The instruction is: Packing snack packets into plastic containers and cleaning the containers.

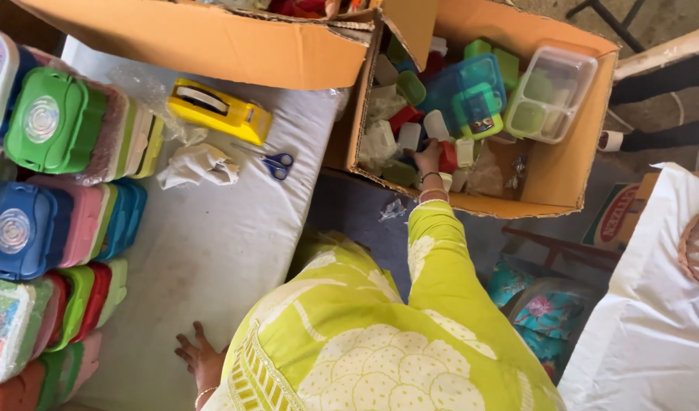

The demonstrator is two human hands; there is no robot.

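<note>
While the right hand point(428, 158) reaches down into the open cardboard box point(562, 183), its fingers close around a small red plastic piece point(447, 157) among loose white, green and red parts; grip looks partial, can't tell how firm. I'd judge it light, stiff and smooth, so a bit slippery; pinch it across its short sides. Left hand point(195, 354) rests flat, fingers spread, on the white sheet point(212, 243), holding nothing. Same box holds a clear compartment tray point(551, 95) and a blue lidded lunch box point(467, 91). Stacked pink, green and blue lunch boxes point(60, 221) line the left edge. Yellow tape dispenser point(220, 110), blue-handled scissors point(277, 162) and crumpled wrap point(197, 165) lie nearby. Printed carton point(619, 217) with red lettering sits right.
</note>
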